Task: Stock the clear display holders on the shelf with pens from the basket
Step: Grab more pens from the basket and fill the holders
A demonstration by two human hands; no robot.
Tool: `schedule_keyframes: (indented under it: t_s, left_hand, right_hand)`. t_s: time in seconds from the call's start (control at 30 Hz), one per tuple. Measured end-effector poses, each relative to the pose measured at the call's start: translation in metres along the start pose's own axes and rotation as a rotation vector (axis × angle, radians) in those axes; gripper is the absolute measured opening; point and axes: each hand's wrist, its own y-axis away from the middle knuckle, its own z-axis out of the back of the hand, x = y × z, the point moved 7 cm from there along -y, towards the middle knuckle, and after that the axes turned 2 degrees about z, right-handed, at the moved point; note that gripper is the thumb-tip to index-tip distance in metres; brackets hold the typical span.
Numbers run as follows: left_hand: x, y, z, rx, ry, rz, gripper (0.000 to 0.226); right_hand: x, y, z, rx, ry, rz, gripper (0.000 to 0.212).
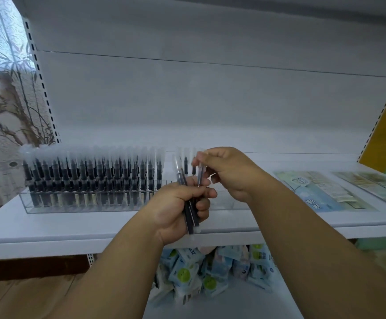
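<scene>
- The left hand (180, 210) is curled into a tight grip round a small bundle of pens (191, 212), held in front of the white shelf (72, 224).
- The bundle stands nearly upright in that fist: the dark barrels run through the palm, the lower ends poke out below the little finger, and the clear caps rise above the thumb.
- The right hand (227, 173) sits just above and to the right of the left one, its fingertips pinching a single pen (200, 173) in a narrow grip near its upper half.
- That single pen hangs almost vertical, its lower end down among the fingers of the left hand, right beside the bundle; whether it touches the bundle I cannot tell.
- Behind both hands a long clear display holder (49, 207) lies on the shelf.
- The holder's left stretch is packed with upright pens in rows (91, 178), frosted caps up.
- A few more pens stand just behind the hands, partly hidden by them.
- Flat packets of printed stationery (318, 192) lie on the shelf to the right.
- On the lower shelf, below the arms, sits a heap of small blue and green packets (210, 272).
</scene>
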Motion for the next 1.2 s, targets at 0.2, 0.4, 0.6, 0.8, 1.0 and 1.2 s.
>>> schedule_keyframes:
  t_s: [0.2, 0.4, 0.6, 0.8, 1.0, 1.2]
  left_hand:
    - [0.007, 0.003, 0.018, -0.086, 0.048, 0.015, 0.029]
    - [0.012, 0.002, 0.020, -0.089, 0.118, 0.043, 0.025]
    - [0.012, 0.003, 0.022, -0.114, 0.125, 0.034, 0.023]
    - [0.010, 0.002, 0.021, -0.101, 0.119, 0.052, 0.021]
    - [0.012, -0.004, 0.009, -0.021, -0.049, 0.093, 0.026]
    - [0.014, -0.005, -0.014, 0.136, -0.133, 0.088, 0.020]
  right_hand:
    - [0.004, -0.001, 0.074, -0.679, -0.210, 0.090, 0.025]
    - [0.005, -0.013, 0.055, -0.602, 0.367, 0.295, 0.032]
    - [-0.011, -0.031, 0.023, -0.312, 0.588, 0.191, 0.035]
    - [-0.028, -0.030, 0.023, -0.254, 0.637, 0.047, 0.032]
    - [0.017, 0.008, 0.024, -0.363, 0.331, 0.258, 0.022]
    - [0.021, 0.015, -0.004, 0.199, -0.009, 0.070, 0.038]
